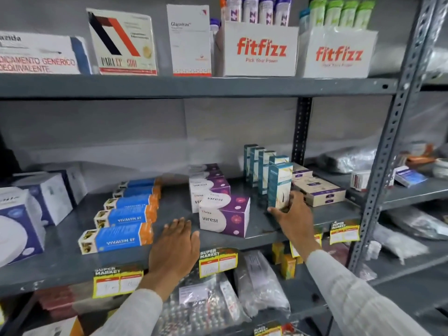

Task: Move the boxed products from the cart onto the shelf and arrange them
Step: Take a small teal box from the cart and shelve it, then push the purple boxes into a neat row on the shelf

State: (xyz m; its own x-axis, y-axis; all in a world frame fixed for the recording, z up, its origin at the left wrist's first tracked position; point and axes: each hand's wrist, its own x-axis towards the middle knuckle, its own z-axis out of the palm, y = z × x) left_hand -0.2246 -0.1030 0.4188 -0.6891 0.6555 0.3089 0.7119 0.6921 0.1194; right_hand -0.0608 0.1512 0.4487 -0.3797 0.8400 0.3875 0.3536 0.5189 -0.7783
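Right hand (292,214) grips upright teal box (279,186); left hand (175,248) rests flat, open, on shelf (72,263).

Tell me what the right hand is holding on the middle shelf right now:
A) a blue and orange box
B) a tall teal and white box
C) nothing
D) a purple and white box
B: the right hand grips the base of the tall teal and white box at the front of its row, while the left hand lies flat and empty on the shelf.

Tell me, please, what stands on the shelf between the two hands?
In the head view, the front purple-and-white Viresi box stands between the left hand, flat on the shelf, and the right hand gripping the teal box.
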